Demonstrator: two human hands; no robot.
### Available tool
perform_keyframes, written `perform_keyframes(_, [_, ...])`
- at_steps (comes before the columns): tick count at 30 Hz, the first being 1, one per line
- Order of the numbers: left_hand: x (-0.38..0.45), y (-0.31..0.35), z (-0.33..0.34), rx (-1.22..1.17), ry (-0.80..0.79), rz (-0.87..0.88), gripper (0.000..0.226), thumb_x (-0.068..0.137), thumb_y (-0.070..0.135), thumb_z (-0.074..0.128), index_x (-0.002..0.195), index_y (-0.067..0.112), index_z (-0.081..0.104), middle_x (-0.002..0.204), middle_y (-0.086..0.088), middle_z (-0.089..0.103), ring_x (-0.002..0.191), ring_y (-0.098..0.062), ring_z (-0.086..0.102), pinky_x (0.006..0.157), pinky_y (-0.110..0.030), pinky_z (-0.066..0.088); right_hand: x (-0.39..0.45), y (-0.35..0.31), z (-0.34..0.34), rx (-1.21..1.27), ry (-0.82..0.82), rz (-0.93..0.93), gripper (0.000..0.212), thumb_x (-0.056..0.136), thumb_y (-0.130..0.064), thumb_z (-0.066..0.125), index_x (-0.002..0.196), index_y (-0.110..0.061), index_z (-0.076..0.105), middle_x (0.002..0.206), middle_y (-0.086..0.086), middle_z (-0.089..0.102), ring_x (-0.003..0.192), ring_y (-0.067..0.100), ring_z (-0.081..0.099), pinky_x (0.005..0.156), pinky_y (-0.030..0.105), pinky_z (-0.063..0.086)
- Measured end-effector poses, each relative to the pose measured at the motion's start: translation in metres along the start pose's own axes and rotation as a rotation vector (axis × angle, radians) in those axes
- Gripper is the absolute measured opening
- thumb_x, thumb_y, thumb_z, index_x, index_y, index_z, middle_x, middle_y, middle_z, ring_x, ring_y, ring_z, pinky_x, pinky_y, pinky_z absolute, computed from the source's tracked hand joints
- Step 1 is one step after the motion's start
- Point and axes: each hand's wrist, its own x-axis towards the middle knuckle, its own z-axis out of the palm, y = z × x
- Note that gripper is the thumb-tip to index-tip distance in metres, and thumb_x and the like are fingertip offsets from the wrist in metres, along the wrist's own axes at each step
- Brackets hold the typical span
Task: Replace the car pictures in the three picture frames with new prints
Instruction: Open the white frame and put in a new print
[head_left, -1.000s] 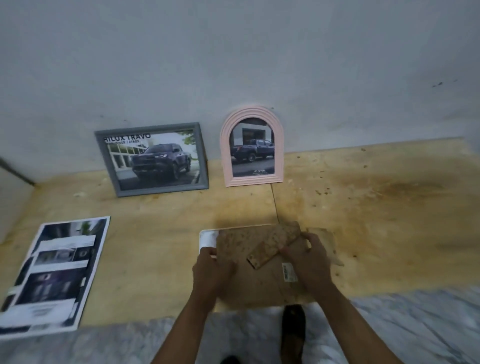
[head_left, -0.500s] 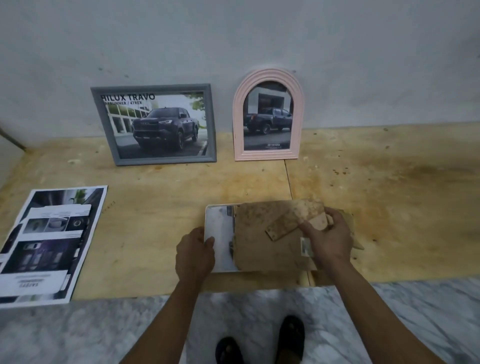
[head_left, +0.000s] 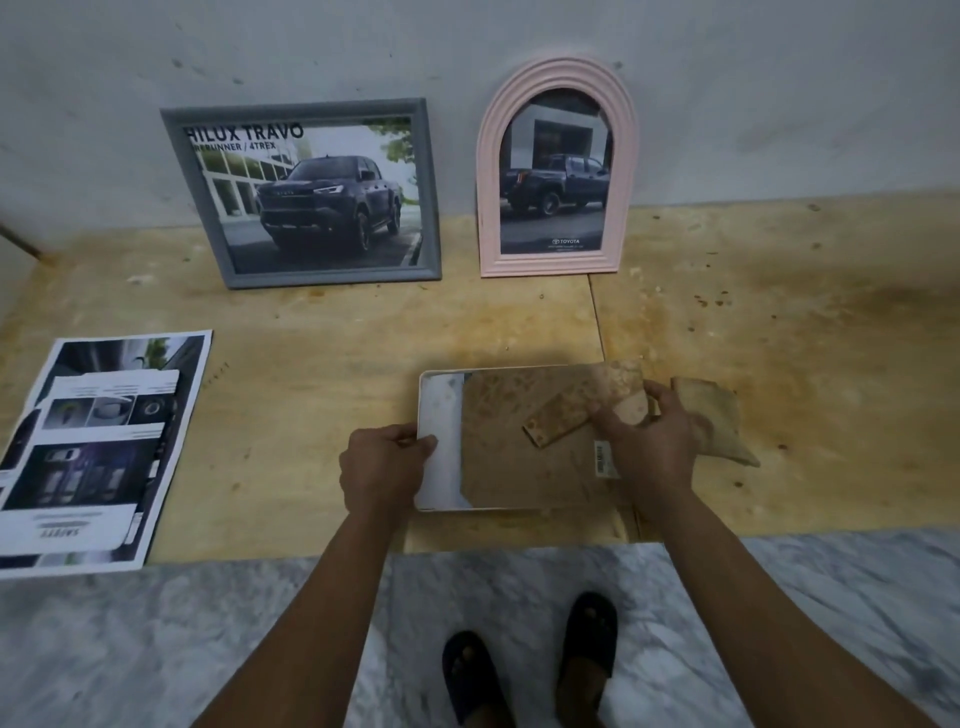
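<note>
Sliding backing board (head_left: 519, 441) rightward, white frame (head_left: 434, 415) exposed

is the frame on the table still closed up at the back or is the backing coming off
Coming off. The brown backing board sits shifted right, baring a pale strip inside the white frame; the right hand grips it.

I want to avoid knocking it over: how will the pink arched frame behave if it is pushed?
The pink arched frame stands tall and narrow against the wall, so it probably tips easily. It looks stiff, perhaps light, and its front may be fragile.
</note>
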Motion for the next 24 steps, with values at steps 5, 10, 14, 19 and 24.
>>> perform_keyframes(5, [0.001, -0.001, 0.000, -0.043, 0.003, -0.021, 0.036, 0.074, 0.031, 0.084, 0.107, 0.019, 0.076, 0.098, -0.004, 0.077, 0.089, -0.025, 0.071, 0.082, -0.041, 0.058, -0.006, 0.000, 0.011, -0.019, -0.016, -0.009, 0.066, 0.072, -0.048, 0.077, 0.129, -0.030, 0.050, 0.115, 0.002, 0.064, 0.107, 0.029, 0.060, 0.088, 0.048, 0.052])
perform_keyframes(10, [0.001, -0.002, 0.001, -0.080, 0.011, -0.008, 0.032, 0.077, 0.029, 0.083, 0.106, 0.017, 0.076, 0.099, -0.005, 0.076, 0.091, -0.025, 0.070, 0.084, -0.039, 0.057, -0.007, -0.004, 0.017, -0.100, -0.017, -0.036, 0.068, 0.078, -0.044, 0.074, 0.137, -0.021, 0.047, 0.126, 0.006, 0.058, 0.118, 0.029, 0.054, 0.090, 0.038, 0.045])
perform_keyframes(14, [0.000, -0.004, 0.002, -0.111, 0.016, -0.011, 0.030, 0.083, 0.029, 0.078, 0.109, 0.015, 0.075, 0.104, -0.007, 0.075, 0.097, -0.027, 0.068, 0.087, -0.036, 0.055, -0.008, -0.005, 0.023, -0.167, -0.026, -0.036, 0.070, 0.078, -0.047, 0.071, 0.138, -0.023, 0.044, 0.129, 0.009, 0.051, 0.123, 0.031, 0.046, 0.095, 0.045, 0.044])
perform_keyframes(19, [-0.003, -0.006, 0.004, -0.133, 0.033, 0.005, 0.025, 0.088, 0.033, 0.071, 0.108, 0.018, 0.075, 0.104, -0.005, 0.075, 0.099, -0.026, 0.067, 0.081, -0.028, 0.050, -0.012, -0.009, 0.027, -0.227, -0.038, -0.039, 0.071, 0.081, -0.047, 0.070, 0.141, -0.023, 0.042, 0.130, 0.009, 0.044, 0.126, 0.031, 0.037, 0.094, 0.045, 0.041])
perform_keyframes(24, [-0.004, -0.002, 0.002, -0.120, 0.023, 0.008, 0.026, 0.087, 0.036, 0.071, 0.108, 0.021, 0.075, 0.102, -0.003, 0.076, 0.099, -0.025, 0.067, 0.084, -0.031, 0.052, -0.014, -0.012, 0.032, -0.270, -0.065, -0.036, 0.064, 0.084, -0.049, 0.066, 0.138, -0.022, 0.046, 0.129, 0.008, 0.039, 0.125, 0.030, 0.035, 0.093, 0.044, 0.042])
